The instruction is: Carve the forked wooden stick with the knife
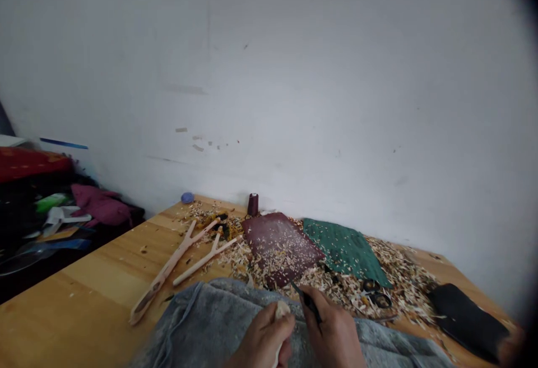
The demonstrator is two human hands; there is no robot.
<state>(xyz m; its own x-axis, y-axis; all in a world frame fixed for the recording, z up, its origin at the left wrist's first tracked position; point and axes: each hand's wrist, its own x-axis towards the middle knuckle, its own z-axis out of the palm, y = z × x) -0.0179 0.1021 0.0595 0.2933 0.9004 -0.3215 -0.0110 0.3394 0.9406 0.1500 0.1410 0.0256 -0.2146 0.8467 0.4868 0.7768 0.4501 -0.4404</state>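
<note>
My left hand is shut on a small piece of pale carved wood, with most of it hidden by my fingers. My right hand grips a carving knife with a dark handle, its tip close to the wood. Both hands are above a grey cloth draped over my lap. Beyond them, two forked pale wooden carvings lie on the wooden workbench, among loose wood shavings.
A dark red leather sheet, green cloth, black scissors and a black flat case lie on the bench. A thread spool and blue ball stand by the white wall. Clothing is piled left.
</note>
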